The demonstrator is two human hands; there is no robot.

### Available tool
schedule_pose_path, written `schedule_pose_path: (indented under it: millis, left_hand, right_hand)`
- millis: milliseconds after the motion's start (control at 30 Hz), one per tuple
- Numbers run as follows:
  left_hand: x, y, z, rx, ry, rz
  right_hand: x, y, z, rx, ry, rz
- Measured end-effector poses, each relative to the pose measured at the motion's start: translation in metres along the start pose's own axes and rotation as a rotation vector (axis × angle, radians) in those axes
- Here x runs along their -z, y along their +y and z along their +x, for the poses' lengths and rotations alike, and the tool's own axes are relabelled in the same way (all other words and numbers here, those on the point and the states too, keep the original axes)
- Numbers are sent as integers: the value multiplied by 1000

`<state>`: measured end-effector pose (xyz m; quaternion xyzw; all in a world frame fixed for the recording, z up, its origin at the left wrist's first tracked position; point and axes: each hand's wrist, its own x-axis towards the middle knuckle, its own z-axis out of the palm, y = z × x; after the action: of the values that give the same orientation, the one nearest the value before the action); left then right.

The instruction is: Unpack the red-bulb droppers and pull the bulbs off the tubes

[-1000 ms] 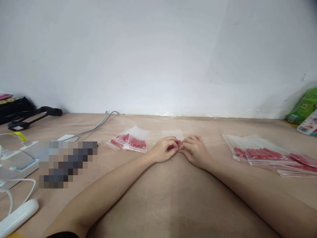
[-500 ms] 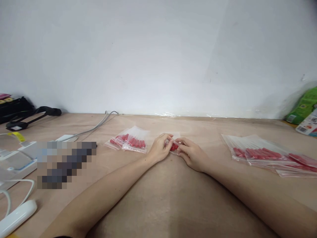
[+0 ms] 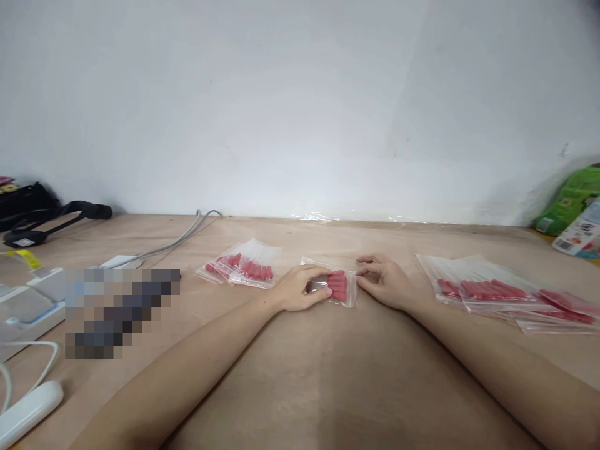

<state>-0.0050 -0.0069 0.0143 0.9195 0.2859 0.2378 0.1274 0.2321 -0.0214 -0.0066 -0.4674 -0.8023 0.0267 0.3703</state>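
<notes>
In the middle of the table lies a clear zip bag (image 3: 350,294) with several short red rods (image 3: 337,285) in a row. My left hand (image 3: 300,289) grips it from the left, thumb at the near side and fingers at the far side. Just past the bag's right edge is my right hand (image 3: 385,281), open, fingers bent and apart, with nothing held. Whether a fingertip touches the bag I cannot tell. Similar filled zip bags (image 3: 253,270) overlap to the left, and a larger spread of filled zip bags (image 3: 492,290) lies to the right.
At the left stand a white power strip (image 3: 42,297) with cables, a blurred dark object (image 3: 126,306) and a white rounded device (image 3: 30,415). A black strap-like item (image 3: 60,219) sits farther back. Green packaging (image 3: 569,203) is at the far right, by the white wall (image 3: 300,112).
The bag now lies flatter and turned, its red rods in plain view. My right hand has let go and moved right; my left hand keeps hold of the bag.
</notes>
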Motion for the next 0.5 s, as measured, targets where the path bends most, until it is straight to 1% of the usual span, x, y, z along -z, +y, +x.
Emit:
schedule_pose_path:
  millis: [100,167,233,367,500]
  left_hand:
    - [2,0,-2,-2,-14,-1]
    - [3,0,-3,-1,-11,-13]
    - [3,-1,-4,9,2,-21]
    - [1,-1,-5,50,42,2]
    - [-1,-1,-6,70,77,12]
  right_hand:
    - [-3,-3,-1,11,15,-101]
    - [-3,-7,-2,-14,-23,-151]
    - [-2,-11,-3,-28,-91,-159]
    - [3,-18,-1,-1,-229,-63]
    - [3,-20,3,-42,-299,81]
